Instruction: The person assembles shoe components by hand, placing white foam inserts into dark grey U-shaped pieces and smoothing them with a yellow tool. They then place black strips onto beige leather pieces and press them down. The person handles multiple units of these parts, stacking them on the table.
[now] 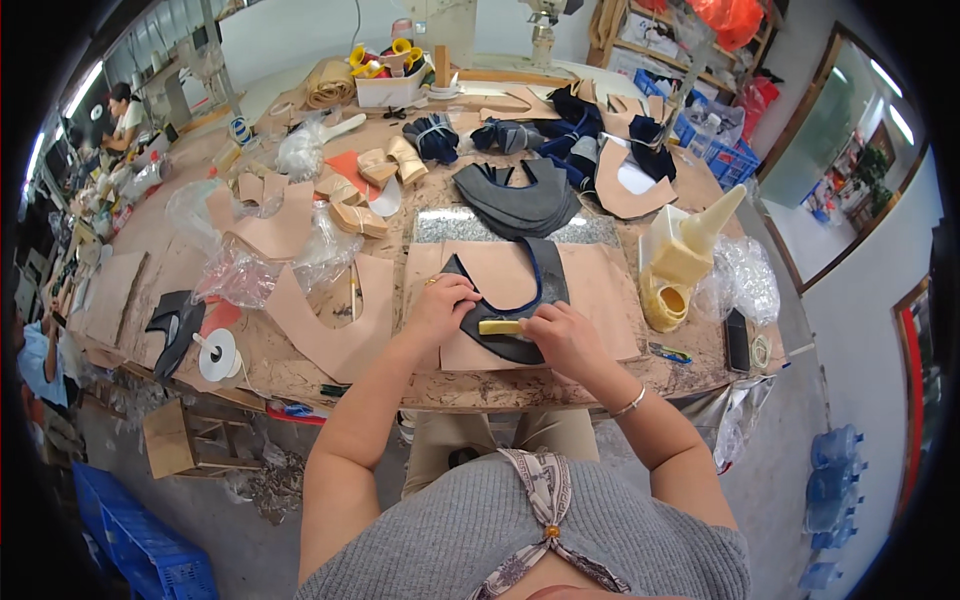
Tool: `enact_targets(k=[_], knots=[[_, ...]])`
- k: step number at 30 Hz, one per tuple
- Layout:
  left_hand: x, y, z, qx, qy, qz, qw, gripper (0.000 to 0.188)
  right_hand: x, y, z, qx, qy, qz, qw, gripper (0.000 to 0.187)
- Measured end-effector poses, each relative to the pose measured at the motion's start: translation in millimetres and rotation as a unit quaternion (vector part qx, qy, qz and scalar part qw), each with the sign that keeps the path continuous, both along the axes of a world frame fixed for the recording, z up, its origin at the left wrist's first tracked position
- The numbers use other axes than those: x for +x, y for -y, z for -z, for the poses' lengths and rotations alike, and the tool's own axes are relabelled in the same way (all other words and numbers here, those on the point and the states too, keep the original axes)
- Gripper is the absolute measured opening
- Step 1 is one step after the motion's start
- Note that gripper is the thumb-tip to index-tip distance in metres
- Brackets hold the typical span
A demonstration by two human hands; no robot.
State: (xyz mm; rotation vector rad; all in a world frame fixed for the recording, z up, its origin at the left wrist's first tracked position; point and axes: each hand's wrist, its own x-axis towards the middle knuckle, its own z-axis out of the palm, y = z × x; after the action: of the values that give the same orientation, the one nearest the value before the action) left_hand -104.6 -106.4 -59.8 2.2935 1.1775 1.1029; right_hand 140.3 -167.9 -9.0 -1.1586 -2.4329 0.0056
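A dark U-shaped shoe-upper piece (513, 348) with a blue inner edge lies flat on a beige sheet (590, 290) in front of me. Its left arm is under the bent fingertips of my left hand (440, 306), which press and hold the edge there. In my right hand (562, 336) is a short, flat yellow tool (499, 327). It lies across the lower curve of the piece, its right end hidden by my fingers; I cannot tell its exact kind. A stack of similar dark pieces (515, 195) sits just beyond the sheet.
At right stand a yellow glue-crusted pot (665, 303) with a tall cone, and a black phone (737, 340). Beige U-shaped pieces (335, 320), clear plastic bags (250, 275) and a white spool (219, 356) lie left. Tied dark bundles (432, 138) and a white box (390, 92) are farther back.
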Motion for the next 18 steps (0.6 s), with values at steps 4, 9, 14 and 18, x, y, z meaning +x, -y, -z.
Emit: enact_targets(k=[4, 9, 14, 18], knots=[[-0.3, -1.4, 0.2, -0.005, 0.003, 0.009, 1.000, 0.015, 8.4, -10.8, -2.5, -0.021, -0.001, -0.078, 0.997, 0.006], [-1.1, 1.9, 0.9, -0.010, 0.012, 0.013, 1.000, 0.015, 54.7, 7.9, -2.8, -0.073, -0.001, -0.088, 0.993, 0.009], [-1.6, 0.9, 1.0, 0.001, 0.004, 0.016, 1.000, 0.015, 85.6, 20.4, -16.4, -0.184, -0.089, -0.033, 0.978, 0.011], [-0.6, 3.2, -2.0, 0.003, -0.001, 0.013, 1.000, 0.015, 49.7, 29.3, -21.4, -0.160, -0.124, 0.012, 0.979, 0.012]])
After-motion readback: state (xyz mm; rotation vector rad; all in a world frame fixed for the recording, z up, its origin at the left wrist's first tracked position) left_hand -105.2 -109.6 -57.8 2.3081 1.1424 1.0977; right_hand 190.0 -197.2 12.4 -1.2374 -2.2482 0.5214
